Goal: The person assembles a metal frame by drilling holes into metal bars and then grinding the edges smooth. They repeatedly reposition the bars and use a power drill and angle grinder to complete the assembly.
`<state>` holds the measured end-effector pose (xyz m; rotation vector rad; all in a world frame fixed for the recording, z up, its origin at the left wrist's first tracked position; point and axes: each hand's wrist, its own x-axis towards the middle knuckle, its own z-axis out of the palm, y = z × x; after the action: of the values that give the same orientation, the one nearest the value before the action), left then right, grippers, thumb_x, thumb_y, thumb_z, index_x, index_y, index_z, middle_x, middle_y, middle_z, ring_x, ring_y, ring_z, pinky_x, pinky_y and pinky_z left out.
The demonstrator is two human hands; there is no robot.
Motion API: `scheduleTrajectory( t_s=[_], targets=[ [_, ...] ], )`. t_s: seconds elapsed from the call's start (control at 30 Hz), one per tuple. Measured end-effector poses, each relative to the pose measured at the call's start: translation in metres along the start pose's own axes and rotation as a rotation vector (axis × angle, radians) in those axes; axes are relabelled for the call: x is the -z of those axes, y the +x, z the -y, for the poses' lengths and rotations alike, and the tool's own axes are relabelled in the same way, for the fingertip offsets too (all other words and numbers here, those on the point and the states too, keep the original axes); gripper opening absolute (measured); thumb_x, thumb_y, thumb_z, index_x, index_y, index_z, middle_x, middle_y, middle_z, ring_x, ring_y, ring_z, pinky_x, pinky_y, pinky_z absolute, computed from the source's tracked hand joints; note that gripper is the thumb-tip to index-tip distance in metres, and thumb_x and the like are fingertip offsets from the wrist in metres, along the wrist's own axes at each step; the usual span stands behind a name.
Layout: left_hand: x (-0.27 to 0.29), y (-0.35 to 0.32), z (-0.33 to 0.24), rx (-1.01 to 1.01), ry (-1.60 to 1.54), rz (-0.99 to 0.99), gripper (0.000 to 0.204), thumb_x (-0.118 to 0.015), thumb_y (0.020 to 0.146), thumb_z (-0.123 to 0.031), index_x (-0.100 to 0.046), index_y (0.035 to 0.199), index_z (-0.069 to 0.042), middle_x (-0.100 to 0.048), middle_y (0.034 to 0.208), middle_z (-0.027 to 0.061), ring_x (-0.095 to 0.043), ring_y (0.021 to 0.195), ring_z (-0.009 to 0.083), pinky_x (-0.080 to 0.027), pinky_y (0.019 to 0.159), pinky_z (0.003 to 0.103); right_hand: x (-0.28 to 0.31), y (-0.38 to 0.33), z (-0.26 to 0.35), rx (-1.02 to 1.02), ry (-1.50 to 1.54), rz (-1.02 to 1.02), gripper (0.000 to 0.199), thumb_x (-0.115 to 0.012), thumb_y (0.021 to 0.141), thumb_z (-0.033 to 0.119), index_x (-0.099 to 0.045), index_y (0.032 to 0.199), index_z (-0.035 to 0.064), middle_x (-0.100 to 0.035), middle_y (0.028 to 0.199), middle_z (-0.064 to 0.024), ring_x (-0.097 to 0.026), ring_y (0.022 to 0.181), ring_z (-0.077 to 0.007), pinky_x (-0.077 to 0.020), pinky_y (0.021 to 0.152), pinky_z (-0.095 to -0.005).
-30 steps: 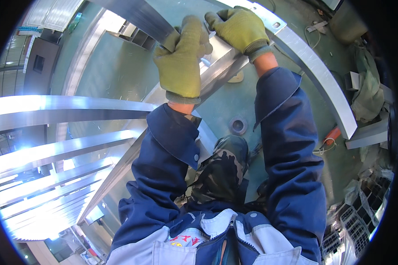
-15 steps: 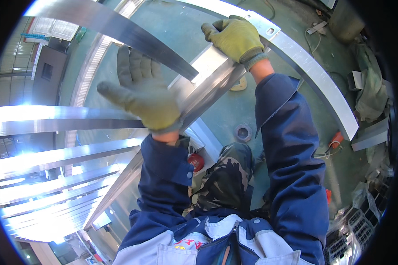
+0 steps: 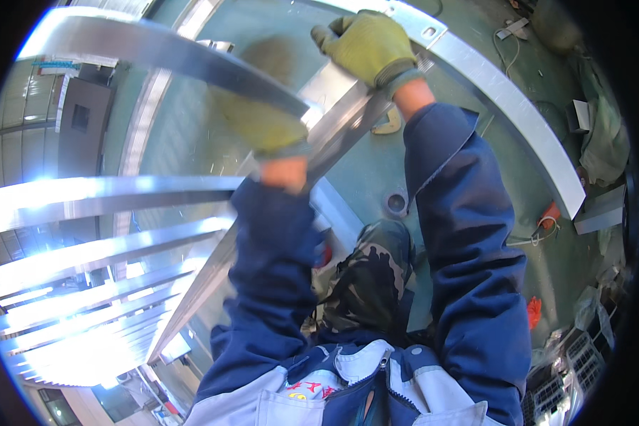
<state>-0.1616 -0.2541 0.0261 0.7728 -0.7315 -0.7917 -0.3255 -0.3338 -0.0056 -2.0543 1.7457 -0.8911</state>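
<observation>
My right hand (image 3: 370, 48), in a yellow-green work glove, is curled over the end of a silver metal rail (image 3: 348, 131). That end lies near a long metal bar (image 3: 508, 110) with a slotted hole. My left hand (image 3: 266, 117), gloved the same way, is smeared by motion, so its fingers cannot be made out. It is over the rail beside the end of a shiny metal slat (image 3: 170, 50), which covers part of it. More parallel slats (image 3: 113, 195) run from the rail toward the left.
A roll of tape (image 3: 396, 204) and a C-shaped clamp (image 3: 387, 122) lie on the green floor under the rail. To the right are an orange tool (image 3: 549, 214) with a cord, a grey box-section piece (image 3: 600, 209) and green cloth (image 3: 603, 153). Black grid trays (image 3: 582, 362) sit lower right.
My left hand, spread open earlier, has moved right and up and is now blurred. My right hand stays on the rail's end. The view has shifted slightly.
</observation>
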Motion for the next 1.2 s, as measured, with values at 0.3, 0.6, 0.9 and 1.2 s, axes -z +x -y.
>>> scheduleTrajectory(
  t_s=[0.3, 0.6, 0.9, 1.2],
  targets=[
    [0.023, 0.015, -0.001, -0.170, 0.167, 0.290, 0.054, -0.044, 0.112, -0.041, -0.056, 0.143, 0.001, -0.070, 0.130, 0.0231, -0.072, 0.111, 0.0299, -0.058, 0.101, 0.039, 0.001, 0.003, -0.015, -0.025, 0.094, 0.018, 0.055, -0.059, 0.097, 0.063, -0.084, 0.097, 0.0150, -0.079, 0.090, -0.0140, -0.073, 0.092, -0.0355, -0.0553, 0.089, -0.0464],
    [-0.003, 0.022, 0.029, 0.269, -0.098, 0.209, 0.088, -0.030, 0.107, -0.071, -0.057, 0.138, 0.007, -0.076, 0.108, 0.0250, -0.074, 0.099, 0.0337, -0.057, 0.099, 0.046, -0.016, 0.003, -0.012, 0.046, -0.083, -0.173, 0.051, -0.059, 0.096, 0.059, -0.083, 0.094, 0.0133, -0.077, 0.088, -0.0179, -0.074, 0.092, -0.0379, -0.0560, 0.089, -0.0479],
    [0.032, 0.045, -0.010, 0.305, -0.400, 0.360, 0.071, -0.040, 0.110, -0.061, -0.061, 0.141, -0.001, -0.075, 0.116, 0.0190, -0.072, 0.097, 0.0255, -0.058, 0.090, 0.038, -0.002, 0.005, -0.014, -0.030, 0.097, 0.024, 0.057, -0.059, 0.096, 0.064, -0.085, 0.102, 0.0141, -0.079, 0.093, -0.0166, -0.075, 0.089, -0.0362, -0.0574, 0.089, -0.0447],
    [0.001, 0.039, 0.037, 0.215, -0.116, 0.413, 0.059, -0.055, 0.107, -0.041, -0.057, 0.143, 0.005, -0.070, 0.130, 0.0203, -0.066, 0.122, 0.0333, -0.049, 0.112, 0.044, 0.003, 0.006, -0.015, -0.042, 0.066, 0.046, 0.054, -0.061, 0.095, 0.062, -0.085, 0.099, 0.0143, -0.079, 0.089, -0.0152, -0.075, 0.089, -0.0331, -0.0558, 0.087, -0.0431]
  ],
)
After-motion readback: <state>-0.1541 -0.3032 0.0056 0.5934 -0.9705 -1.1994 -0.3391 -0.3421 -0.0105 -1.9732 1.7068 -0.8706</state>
